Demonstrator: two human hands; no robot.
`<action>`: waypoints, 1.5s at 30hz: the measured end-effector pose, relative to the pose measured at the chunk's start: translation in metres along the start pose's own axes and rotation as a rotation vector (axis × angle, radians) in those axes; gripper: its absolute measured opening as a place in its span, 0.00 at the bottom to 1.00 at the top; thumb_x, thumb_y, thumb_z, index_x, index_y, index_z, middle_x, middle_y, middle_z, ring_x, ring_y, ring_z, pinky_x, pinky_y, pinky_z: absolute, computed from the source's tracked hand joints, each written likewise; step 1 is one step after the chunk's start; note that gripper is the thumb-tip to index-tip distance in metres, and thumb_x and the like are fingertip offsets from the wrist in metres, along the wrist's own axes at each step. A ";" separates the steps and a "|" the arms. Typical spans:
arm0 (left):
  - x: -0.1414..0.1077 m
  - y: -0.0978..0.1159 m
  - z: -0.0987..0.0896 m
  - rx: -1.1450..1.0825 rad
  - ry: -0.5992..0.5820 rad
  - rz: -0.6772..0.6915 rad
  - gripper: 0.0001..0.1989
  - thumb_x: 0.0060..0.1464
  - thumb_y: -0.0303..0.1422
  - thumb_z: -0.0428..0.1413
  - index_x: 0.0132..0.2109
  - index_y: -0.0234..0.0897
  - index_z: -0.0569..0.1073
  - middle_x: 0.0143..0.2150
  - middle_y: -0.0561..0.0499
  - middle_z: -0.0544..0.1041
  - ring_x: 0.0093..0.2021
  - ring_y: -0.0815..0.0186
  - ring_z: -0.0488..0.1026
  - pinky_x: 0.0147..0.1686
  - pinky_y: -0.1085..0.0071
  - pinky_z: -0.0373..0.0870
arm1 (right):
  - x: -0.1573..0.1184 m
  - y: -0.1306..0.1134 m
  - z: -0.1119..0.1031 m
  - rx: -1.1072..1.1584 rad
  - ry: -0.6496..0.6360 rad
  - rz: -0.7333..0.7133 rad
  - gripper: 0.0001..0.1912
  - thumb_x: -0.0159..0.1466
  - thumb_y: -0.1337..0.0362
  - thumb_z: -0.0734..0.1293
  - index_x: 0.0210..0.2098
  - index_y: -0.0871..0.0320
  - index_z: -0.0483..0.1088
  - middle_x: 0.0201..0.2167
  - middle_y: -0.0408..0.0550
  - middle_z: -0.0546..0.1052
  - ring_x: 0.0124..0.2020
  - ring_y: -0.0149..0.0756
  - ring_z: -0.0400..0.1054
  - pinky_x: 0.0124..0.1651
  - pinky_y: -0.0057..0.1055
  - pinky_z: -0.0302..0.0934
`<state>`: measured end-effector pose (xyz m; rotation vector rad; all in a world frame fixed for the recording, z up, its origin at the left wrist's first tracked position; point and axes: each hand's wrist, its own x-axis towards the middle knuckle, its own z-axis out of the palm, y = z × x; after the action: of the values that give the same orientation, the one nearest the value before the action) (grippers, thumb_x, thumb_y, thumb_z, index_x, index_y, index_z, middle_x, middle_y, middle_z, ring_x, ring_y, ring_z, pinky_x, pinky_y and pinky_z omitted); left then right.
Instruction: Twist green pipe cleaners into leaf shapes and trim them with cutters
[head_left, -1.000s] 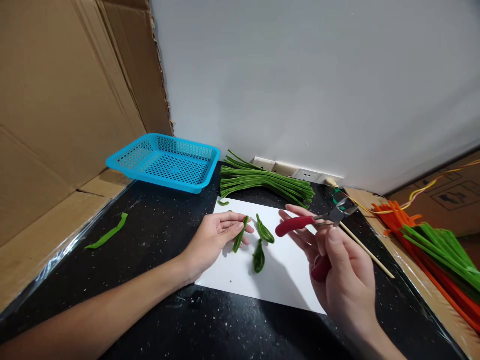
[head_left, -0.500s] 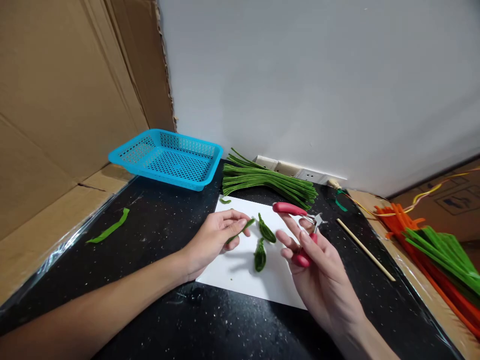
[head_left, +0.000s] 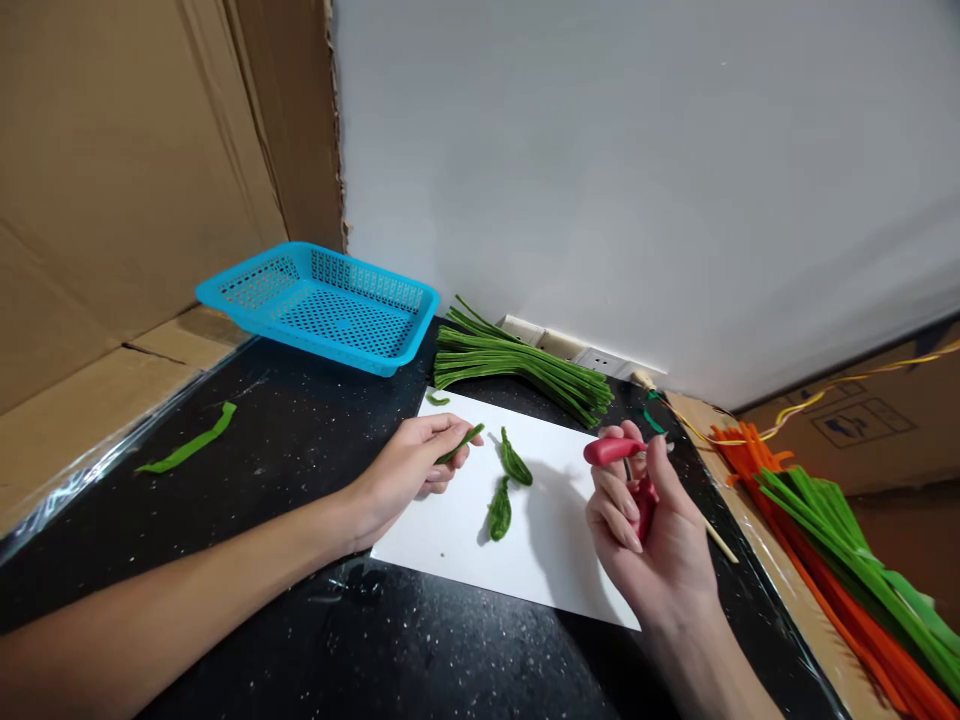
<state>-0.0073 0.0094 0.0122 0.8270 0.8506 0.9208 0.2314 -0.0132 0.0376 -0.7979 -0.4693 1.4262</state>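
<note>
My left hand (head_left: 420, 452) is closed over the left part of the white paper (head_left: 442, 540), pinching a short dark green pipe cleaner piece (head_left: 466, 440) whose end sticks out past the fingertips. Two leaf shapes of bent green pipe cleaner lie on the paper: an upper leaf (head_left: 516, 462) and a lower leaf (head_left: 499, 512). Over the paper's right edge, my right hand (head_left: 664, 545) is wrapped round red-handled wire cutters (head_left: 615, 450). Their metal jaws are mostly hidden behind my thumb. A small curled green offcut (head_left: 438, 400) rests at the paper's top left corner.
Behind the paper lies a bundle of dark green pipe cleaners (head_left: 525, 365). A blue plastic basket (head_left: 330, 352) stands back left, and a light green strip (head_left: 191, 445) lies left. On the right are a wooden stick (head_left: 721, 540), orange stems (head_left: 795, 560) and bright green stems (head_left: 847, 560).
My right hand has moved right, away from the leaf shapes, and its fingers have closed round the wire cutters, which have turned. My left hand keeps its pinch. The view has shifted slightly.
</note>
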 end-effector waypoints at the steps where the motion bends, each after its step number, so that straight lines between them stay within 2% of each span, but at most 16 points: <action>1: 0.000 0.000 0.000 -0.001 0.002 -0.001 0.16 0.64 0.43 0.61 0.42 0.32 0.75 0.32 0.55 0.64 0.22 0.78 0.48 0.24 0.72 0.37 | 0.001 0.001 -0.001 -0.004 0.022 -0.012 0.13 0.60 0.61 0.81 0.41 0.55 0.78 0.35 0.39 0.81 0.17 0.19 0.62 0.12 0.14 0.59; 3: 0.000 -0.001 0.000 -0.007 -0.001 -0.003 0.16 0.63 0.42 0.62 0.42 0.31 0.75 0.32 0.54 0.65 0.23 0.78 0.49 0.24 0.72 0.37 | 0.001 0.006 -0.002 -0.025 0.087 -0.033 0.12 0.59 0.62 0.82 0.37 0.56 0.77 0.34 0.40 0.81 0.24 0.24 0.72 0.24 0.17 0.73; 4: 0.001 -0.002 0.000 -0.011 -0.006 -0.003 0.15 0.63 0.42 0.62 0.42 0.31 0.75 0.33 0.54 0.65 0.24 0.78 0.50 0.25 0.73 0.38 | 0.001 0.009 -0.002 -0.039 0.114 -0.036 0.12 0.60 0.61 0.82 0.35 0.56 0.77 0.33 0.41 0.81 0.30 0.28 0.77 0.32 0.22 0.79; 6: 0.001 -0.004 -0.001 -0.019 -0.018 -0.003 0.15 0.64 0.41 0.61 0.43 0.30 0.75 0.33 0.54 0.65 0.24 0.78 0.51 0.25 0.73 0.38 | 0.001 0.016 -0.003 -0.063 0.131 -0.010 0.13 0.63 0.56 0.79 0.34 0.56 0.77 0.36 0.45 0.82 0.40 0.37 0.81 0.46 0.36 0.82; 7: 0.001 -0.004 -0.001 -0.022 -0.025 -0.005 0.14 0.64 0.40 0.61 0.43 0.31 0.75 0.33 0.53 0.66 0.24 0.78 0.51 0.25 0.73 0.39 | 0.001 0.018 -0.003 -0.071 0.119 0.015 0.14 0.65 0.53 0.78 0.35 0.56 0.77 0.38 0.48 0.82 0.44 0.42 0.82 0.48 0.41 0.82; 9: 0.001 -0.005 -0.001 -0.027 -0.036 -0.009 0.13 0.65 0.39 0.61 0.43 0.31 0.75 0.33 0.53 0.67 0.24 0.78 0.51 0.25 0.73 0.39 | 0.000 0.019 -0.003 -0.071 0.085 0.069 0.15 0.66 0.51 0.76 0.36 0.57 0.76 0.42 0.53 0.82 0.49 0.47 0.81 0.49 0.46 0.82; 11: 0.001 -0.006 -0.001 -0.035 -0.050 -0.021 0.13 0.64 0.39 0.61 0.43 0.32 0.75 0.33 0.53 0.67 0.24 0.78 0.51 0.25 0.73 0.39 | -0.003 0.017 -0.001 -0.049 0.067 0.089 0.15 0.66 0.52 0.76 0.37 0.57 0.75 0.43 0.54 0.81 0.50 0.48 0.81 0.49 0.45 0.82; 16: -0.001 -0.004 0.001 -0.044 -0.116 -0.060 0.13 0.62 0.40 0.63 0.41 0.33 0.74 0.31 0.54 0.68 0.23 0.78 0.50 0.24 0.73 0.39 | -0.015 0.004 0.011 0.033 -0.007 0.080 0.20 0.59 0.51 0.81 0.39 0.55 0.72 0.37 0.45 0.77 0.42 0.35 0.78 0.50 0.31 0.80; 20: -0.001 -0.005 0.001 -0.034 -0.124 -0.068 0.13 0.63 0.39 0.63 0.42 0.33 0.74 0.30 0.54 0.68 0.22 0.78 0.50 0.23 0.73 0.39 | -0.021 0.001 0.019 0.120 -0.075 0.119 0.19 0.59 0.56 0.82 0.39 0.55 0.71 0.27 0.37 0.65 0.24 0.23 0.64 0.30 0.17 0.73; 22: -0.001 -0.005 0.000 -0.036 -0.119 -0.069 0.12 0.63 0.39 0.62 0.43 0.32 0.74 0.30 0.55 0.68 0.23 0.78 0.50 0.23 0.73 0.39 | -0.021 0.001 0.020 0.098 -0.075 0.138 0.20 0.58 0.55 0.82 0.38 0.57 0.71 0.26 0.36 0.62 0.21 0.23 0.59 0.24 0.17 0.67; 24: -0.001 -0.005 0.000 -0.035 -0.115 -0.066 0.12 0.63 0.38 0.62 0.43 0.32 0.74 0.30 0.54 0.68 0.23 0.78 0.51 0.24 0.73 0.40 | -0.021 0.002 0.019 0.017 -0.089 0.142 0.19 0.58 0.53 0.81 0.38 0.57 0.73 0.25 0.36 0.62 0.21 0.23 0.59 0.24 0.19 0.66; 27: -0.002 -0.005 0.001 -0.032 -0.115 -0.056 0.12 0.63 0.38 0.62 0.42 0.32 0.73 0.31 0.53 0.68 0.25 0.76 0.53 0.24 0.73 0.42 | -0.022 0.004 0.017 -0.140 -0.172 0.113 0.16 0.61 0.52 0.78 0.37 0.56 0.73 0.22 0.37 0.62 0.21 0.26 0.60 0.25 0.23 0.64; 32: -0.001 -0.005 0.002 -0.020 -0.126 -0.057 0.14 0.62 0.39 0.63 0.45 0.32 0.72 0.33 0.53 0.69 0.25 0.76 0.54 0.24 0.73 0.42 | -0.029 0.013 0.019 -0.359 -0.258 0.048 0.13 0.63 0.60 0.77 0.37 0.54 0.70 0.25 0.40 0.71 0.26 0.32 0.69 0.34 0.29 0.67; 36: -0.001 -0.004 0.003 0.004 -0.139 -0.058 0.15 0.61 0.40 0.63 0.46 0.33 0.72 0.32 0.54 0.69 0.23 0.77 0.53 0.24 0.72 0.40 | -0.030 0.018 0.022 -0.407 -0.301 0.117 0.14 0.64 0.62 0.77 0.41 0.54 0.68 0.32 0.42 0.75 0.32 0.34 0.74 0.40 0.31 0.68; 40: -0.003 -0.003 0.003 0.027 -0.174 -0.031 0.16 0.60 0.39 0.64 0.48 0.35 0.70 0.31 0.57 0.68 0.23 0.78 0.53 0.24 0.74 0.42 | -0.030 0.022 0.023 -0.452 -0.403 0.188 0.15 0.64 0.63 0.77 0.40 0.55 0.67 0.34 0.43 0.76 0.35 0.35 0.75 0.44 0.32 0.69; 45: -0.005 -0.002 0.005 0.116 -0.194 0.042 0.14 0.69 0.44 0.54 0.44 0.36 0.68 0.26 0.59 0.65 0.20 0.77 0.49 0.21 0.76 0.43 | -0.031 0.026 0.019 -0.578 -0.467 0.211 0.15 0.67 0.60 0.76 0.42 0.55 0.66 0.34 0.44 0.77 0.34 0.36 0.75 0.46 0.34 0.68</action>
<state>-0.0042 0.0030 0.0134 1.0203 0.7247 0.8190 0.1964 -0.0404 0.0369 -0.9883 -1.2240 1.7038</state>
